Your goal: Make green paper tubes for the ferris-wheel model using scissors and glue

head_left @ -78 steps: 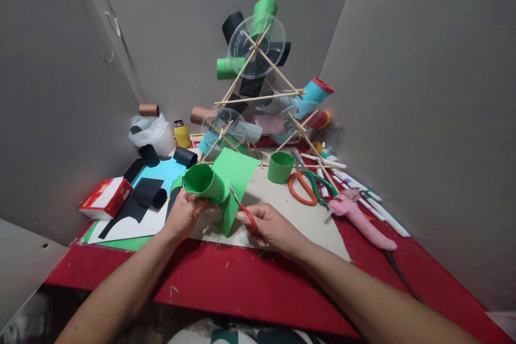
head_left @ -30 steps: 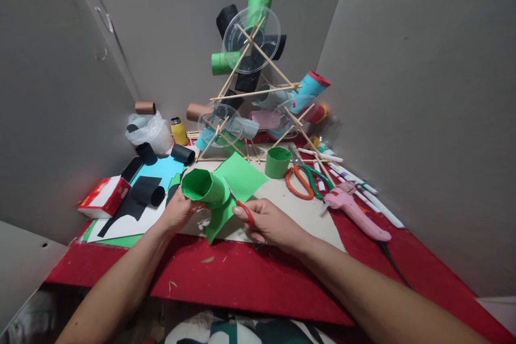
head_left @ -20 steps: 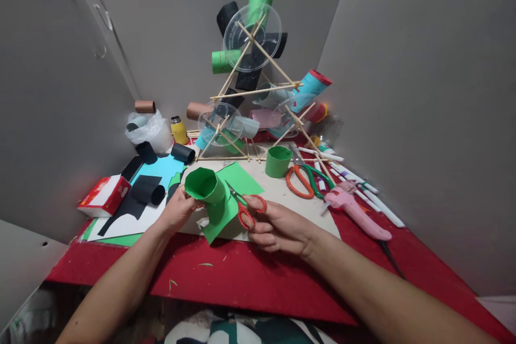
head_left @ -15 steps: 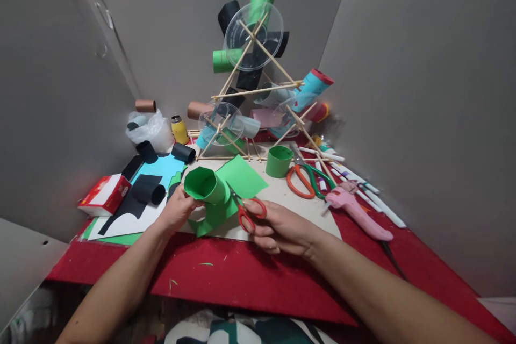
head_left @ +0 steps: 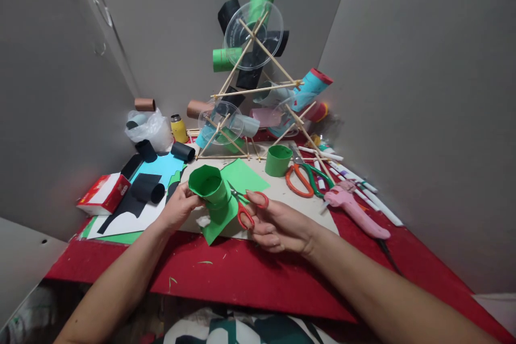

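Observation:
My left hand (head_left: 180, 207) grips a green paper-covered tube (head_left: 208, 185) by its left side, with the tube's open end facing up. A loose flap of green paper (head_left: 220, 221) hangs from the tube's lower end. Red-handled scissors (head_left: 245, 216) are in my right hand (head_left: 274, 223), fingers through the loops. Their blades lie against the green paper at the tube's right side and look spread apart. Behind them, a flat green sheet (head_left: 245, 176) rests on the pale board.
A stick frame (head_left: 258, 89) carrying clear discs and coloured tubes stands at the back. To the right are a green tube (head_left: 278, 161), orange-and-green-handled scissors (head_left: 300, 181), a pink glue gun (head_left: 358, 214) and markers. Black tubes, paper and a red box (head_left: 104, 194) lie left.
The green tube and my left hand have shifted slightly right. The hanging paper flap has swung round and now points lower. The scissors' handles have spread a little wider.

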`<state>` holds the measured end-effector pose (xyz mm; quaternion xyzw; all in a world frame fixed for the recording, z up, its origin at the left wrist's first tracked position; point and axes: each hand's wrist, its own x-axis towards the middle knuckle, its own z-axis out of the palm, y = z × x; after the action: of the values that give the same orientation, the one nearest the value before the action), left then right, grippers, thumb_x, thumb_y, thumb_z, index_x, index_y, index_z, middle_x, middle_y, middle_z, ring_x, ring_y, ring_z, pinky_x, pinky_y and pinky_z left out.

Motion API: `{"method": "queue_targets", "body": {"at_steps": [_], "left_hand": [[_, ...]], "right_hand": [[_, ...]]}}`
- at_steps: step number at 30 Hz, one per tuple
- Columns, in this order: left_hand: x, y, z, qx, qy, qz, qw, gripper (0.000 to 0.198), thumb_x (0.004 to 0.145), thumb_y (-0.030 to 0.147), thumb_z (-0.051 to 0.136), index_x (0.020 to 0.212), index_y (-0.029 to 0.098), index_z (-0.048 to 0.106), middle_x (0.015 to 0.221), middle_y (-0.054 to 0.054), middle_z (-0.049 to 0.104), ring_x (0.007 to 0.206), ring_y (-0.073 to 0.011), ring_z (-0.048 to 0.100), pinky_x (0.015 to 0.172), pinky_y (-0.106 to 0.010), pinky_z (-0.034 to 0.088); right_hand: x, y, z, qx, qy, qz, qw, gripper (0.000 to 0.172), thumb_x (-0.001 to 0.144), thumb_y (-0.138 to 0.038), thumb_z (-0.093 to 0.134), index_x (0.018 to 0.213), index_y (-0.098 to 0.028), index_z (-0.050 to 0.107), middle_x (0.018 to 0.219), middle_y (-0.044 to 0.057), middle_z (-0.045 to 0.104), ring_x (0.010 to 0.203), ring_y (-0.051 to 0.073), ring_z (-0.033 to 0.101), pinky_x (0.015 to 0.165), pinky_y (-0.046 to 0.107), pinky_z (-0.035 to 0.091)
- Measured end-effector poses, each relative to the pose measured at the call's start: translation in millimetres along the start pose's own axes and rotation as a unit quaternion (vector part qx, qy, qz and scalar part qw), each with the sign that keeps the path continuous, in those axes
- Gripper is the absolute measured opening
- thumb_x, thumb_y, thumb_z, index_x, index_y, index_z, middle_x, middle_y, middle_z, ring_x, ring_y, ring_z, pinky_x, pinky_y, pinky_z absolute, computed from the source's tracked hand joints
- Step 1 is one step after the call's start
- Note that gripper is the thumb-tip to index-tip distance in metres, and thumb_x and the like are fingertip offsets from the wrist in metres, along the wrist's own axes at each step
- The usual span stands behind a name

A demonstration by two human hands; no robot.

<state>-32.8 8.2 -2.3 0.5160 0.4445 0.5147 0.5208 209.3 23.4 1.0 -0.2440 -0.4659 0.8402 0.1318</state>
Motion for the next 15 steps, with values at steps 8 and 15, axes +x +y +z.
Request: {"method": "queue_targets", "body": {"at_steps": [8,15], "left_hand": [[-1.6,-0.5,-2.0,0.017,-0.012,0.019,1.0,0.024,0.063,0.013,0.074,0.087,0.017,0.072,0.079,-0.002,0.068,0.084,-0.0215,0.063,0.078,-0.032,0.049],[-0.3,-3.1,-5.2,-0.017,-0.001,0.015,1.0,0.018,0.055,0.008,0.071,0.072,0.015,0.07,0.068,0.0,0.065,0.065,-0.014,0.056,0.065,-0.026,0.046]], "right_hand": [[2.1,8.3,3.4,-0.068,0.054,-0.048,0.995,0.051,0.074,-0.06,0.075,0.059,-0.013,0.059,0.033,-0.007,0.043,0.028,0.004,0.037,0.03,0.014,0.018],[-1.7,0.8,1.2,-0.046,0.023,-0.06,0.997,0.056,0.076,-0.07,0.063,0.084,-0.015,0.063,0.042,-0.015,0.027,0.031,0.005,0.026,0.032,0.017,0.025]]}}
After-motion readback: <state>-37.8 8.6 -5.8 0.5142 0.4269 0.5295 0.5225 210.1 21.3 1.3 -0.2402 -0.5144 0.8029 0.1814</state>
